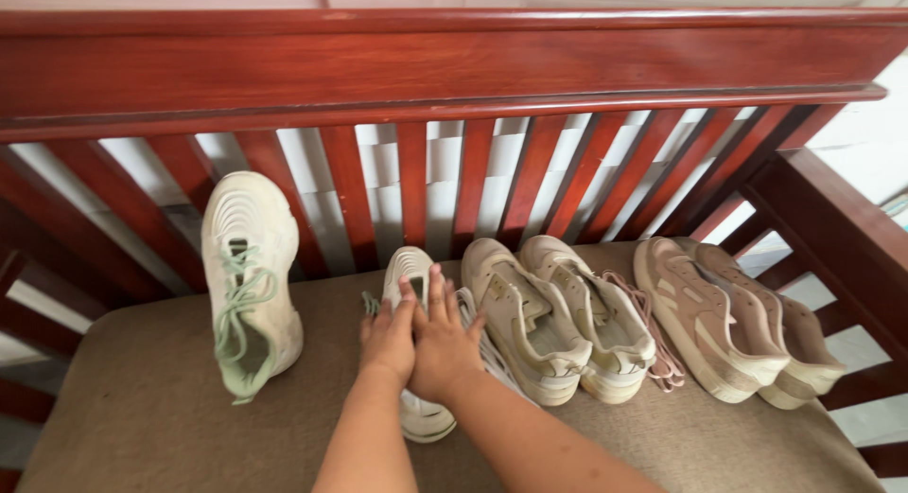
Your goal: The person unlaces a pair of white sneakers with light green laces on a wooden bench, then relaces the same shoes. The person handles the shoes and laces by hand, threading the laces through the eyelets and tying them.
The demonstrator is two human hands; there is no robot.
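I see both sets of fingers flat and spread, left hand (388, 337) and right hand (443, 346) pressing one white sneaker (416, 413) beneath them. Left of that sneaker, its mate (248, 280) leans on the red wooden rail (445, 67); right, two beige pairs (558, 318) (733, 323).

Soft daylight pours through the wooden slats (411, 185) from behind, shadows stay faint, edges bow slightly, everything reasonably sharp.
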